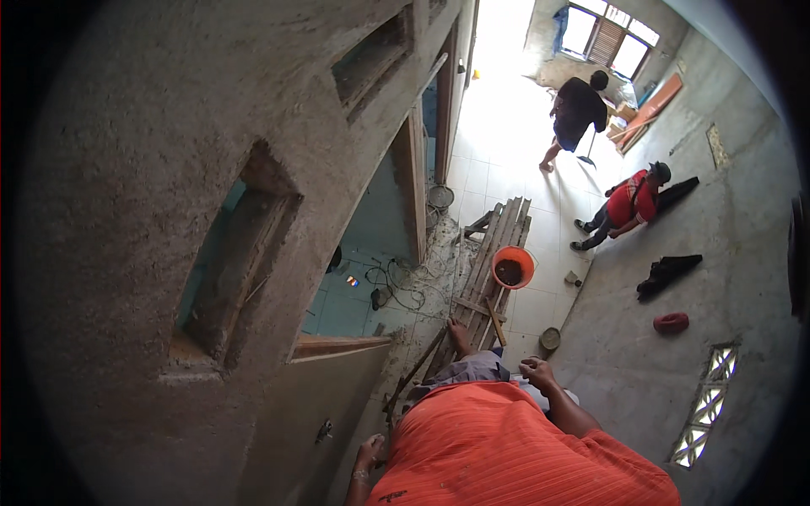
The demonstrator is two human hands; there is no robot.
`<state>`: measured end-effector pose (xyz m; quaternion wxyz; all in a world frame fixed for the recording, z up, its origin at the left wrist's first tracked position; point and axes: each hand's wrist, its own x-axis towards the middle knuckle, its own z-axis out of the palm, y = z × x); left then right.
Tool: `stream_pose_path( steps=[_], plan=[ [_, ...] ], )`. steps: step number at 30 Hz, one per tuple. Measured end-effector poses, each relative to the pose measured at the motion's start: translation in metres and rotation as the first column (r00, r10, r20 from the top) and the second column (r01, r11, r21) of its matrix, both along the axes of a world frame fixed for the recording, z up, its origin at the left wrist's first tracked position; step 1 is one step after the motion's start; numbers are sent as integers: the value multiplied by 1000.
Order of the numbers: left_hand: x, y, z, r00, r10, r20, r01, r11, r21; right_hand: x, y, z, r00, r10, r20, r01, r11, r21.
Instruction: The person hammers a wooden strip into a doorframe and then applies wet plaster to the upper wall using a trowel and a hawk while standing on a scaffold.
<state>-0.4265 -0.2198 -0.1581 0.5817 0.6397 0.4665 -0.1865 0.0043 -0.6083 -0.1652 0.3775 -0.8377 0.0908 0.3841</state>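
Observation:
My left hand (368, 454), dusted pale, hangs beside my orange shirt (498, 447), its fingers curled and partly hidden; what they hold, if anything, is unclear. My right hand (535, 369) is raised at waist height with curled fingers, its contents too small to make out. My bare foot (460, 336) rests on a scaffold of wooden planks (521, 218). An orange bucket (510, 272) holding dark material sits on the planks, with a wooden handle (494, 322) lying just below it.
Wall openings (232, 261) and doorways are at left. Coiled cables (396, 282), a grey pail (440, 198) and a container (549, 339) lie below. Two other people (629, 202) (578, 110) stand on the tiled floor (481, 173). A plastered wall with a vent (707, 401) is at right.

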Motion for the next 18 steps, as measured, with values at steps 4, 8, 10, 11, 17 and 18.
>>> stream_pose_path(
  steps=[4,8,10,11,17,18],
  plan=[
    [-18,11,-27,964,267,0,-265,957,-116,-26,9,1,998,-13,-57,13,1000,-2],
    [7,19,-22,938,345,22,-339,931,-134,-45,-2,-10,998,50,-37,-52,997,-63],
    [17,24,-28,910,414,-1,-410,899,-156,-46,4,-4,999,22,-46,-25,998,-59],
    [25,26,-23,914,406,-3,-402,902,-159,-48,2,-2,999,13,-46,-16,998,-62],
    [123,50,77,941,21,338,-117,956,268,-49,-6,-2,991,-115,-61,117,993,24],
    [146,50,109,909,-3,416,-132,946,296,-50,-10,-10,993,-109,-53,109,994,6]
  ],
)
